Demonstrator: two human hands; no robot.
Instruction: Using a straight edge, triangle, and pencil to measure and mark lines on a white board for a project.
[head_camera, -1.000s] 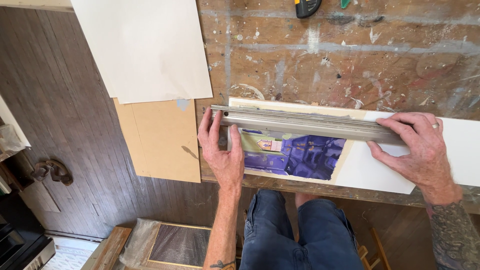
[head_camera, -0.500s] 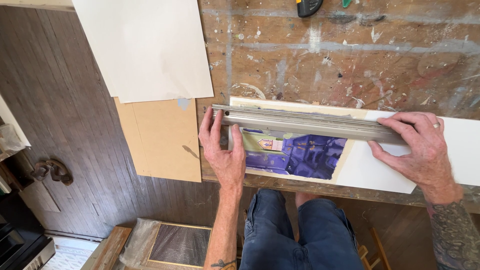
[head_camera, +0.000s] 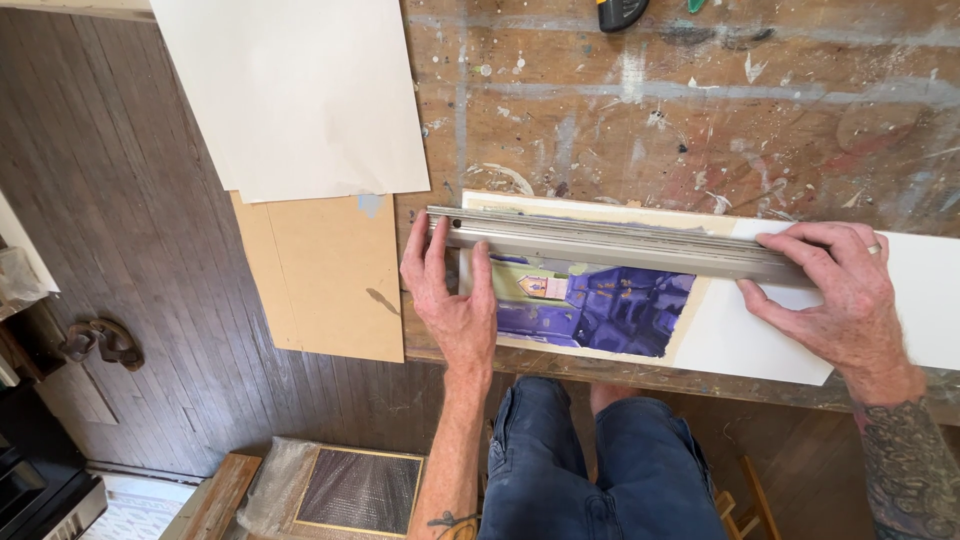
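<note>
Nearest, the left hand (head_camera: 450, 300) lies flat, fingers spread, pressing the left end of a long metal straightedge (head_camera: 610, 243); the right hand (head_camera: 835, 295) presses its right end, fingers extended rather than closed round it. The straightedge runs from 9 to 3 o'clock across a purple painting (head_camera: 590, 308) on white board, close to the tabletop's (head_camera: 700, 110) near edge. Toward 12 o'clock is open, paint-spattered wood; at 10 o'clock, cream sheets (head_camera: 300, 90) overhang the left edge.

Your one view comes from the camera on your head, looking steeply down and close over the near edge of the worktop (head_camera: 700, 110), with your lap and the wooden floor (head_camera: 120, 250) below it.
</note>
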